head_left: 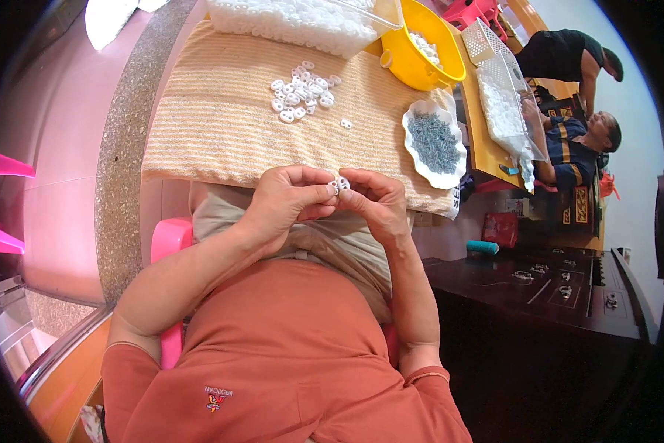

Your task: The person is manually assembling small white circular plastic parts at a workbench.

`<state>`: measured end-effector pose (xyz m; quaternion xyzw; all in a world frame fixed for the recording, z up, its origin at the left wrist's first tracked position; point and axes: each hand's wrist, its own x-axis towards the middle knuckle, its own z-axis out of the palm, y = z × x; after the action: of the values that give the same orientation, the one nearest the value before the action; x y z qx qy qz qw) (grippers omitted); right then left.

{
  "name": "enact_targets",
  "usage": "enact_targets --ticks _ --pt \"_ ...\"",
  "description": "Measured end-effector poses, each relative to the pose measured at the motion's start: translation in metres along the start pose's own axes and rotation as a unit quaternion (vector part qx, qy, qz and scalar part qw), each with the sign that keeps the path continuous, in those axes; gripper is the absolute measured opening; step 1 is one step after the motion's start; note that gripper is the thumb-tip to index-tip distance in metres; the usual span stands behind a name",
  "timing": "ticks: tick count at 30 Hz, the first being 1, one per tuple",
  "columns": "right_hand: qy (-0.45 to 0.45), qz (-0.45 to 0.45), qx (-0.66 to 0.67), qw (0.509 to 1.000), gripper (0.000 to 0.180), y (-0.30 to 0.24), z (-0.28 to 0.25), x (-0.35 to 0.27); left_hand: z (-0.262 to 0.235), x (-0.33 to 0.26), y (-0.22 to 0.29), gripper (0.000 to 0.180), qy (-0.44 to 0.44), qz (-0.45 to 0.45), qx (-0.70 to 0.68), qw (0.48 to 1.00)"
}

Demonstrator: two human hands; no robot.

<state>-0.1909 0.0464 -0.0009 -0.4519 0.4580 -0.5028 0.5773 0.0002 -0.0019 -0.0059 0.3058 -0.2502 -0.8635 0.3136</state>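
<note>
My left hand [287,198] and my right hand [374,199] meet just in front of the table edge, both pinching one small white plastic piece [339,184] between the fingertips. Further out on the striped yellow towel [214,125] lies a loose pile of the same white pieces [302,90], with a single stray piece [346,123] nearer to me. A white scalloped dish [413,151] filled with small grey-blue metal parts [434,140] sits to the right of my hands.
A yellow bowl [409,63] and a clear bin [302,22] at the table's far side hold more white pieces. Two other people [575,140] work at a table on the right. A dark cabinet [538,288] stands beside me, a pink chair [0,207] at left.
</note>
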Motion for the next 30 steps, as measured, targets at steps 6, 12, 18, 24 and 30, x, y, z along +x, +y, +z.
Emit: enact_targets --ticks 6,12,18,24,30 --pt "-0.002 0.007 0.007 1.000 0.029 0.0010 0.0002 0.0003 0.0009 -0.0009 0.0007 0.015 -0.001 -0.001 -0.001 1.000" --pt "-0.006 0.006 -0.002 1.000 0.030 0.0052 -0.0020 0.0006 0.0049 -0.0041 0.0043 0.016 -0.001 -0.008 0.004 1.000" --pt "-0.018 0.010 0.026 0.999 0.030 0.0051 -0.0018 0.0011 0.0033 -0.0039 0.0039 0.016 -0.001 -0.006 0.001 1.000" --pt "-0.008 0.021 0.052 0.998 0.030 0.0072 -0.0007 0.0021 0.0017 -0.0023 0.0034 0.016 0.006 -0.016 -0.007 1.000" --pt "-0.008 0.029 0.072 0.997 0.030 0.0080 -0.0013 0.0031 0.0028 -0.0041 0.0062 0.016 0.003 -0.020 -0.013 1.000"
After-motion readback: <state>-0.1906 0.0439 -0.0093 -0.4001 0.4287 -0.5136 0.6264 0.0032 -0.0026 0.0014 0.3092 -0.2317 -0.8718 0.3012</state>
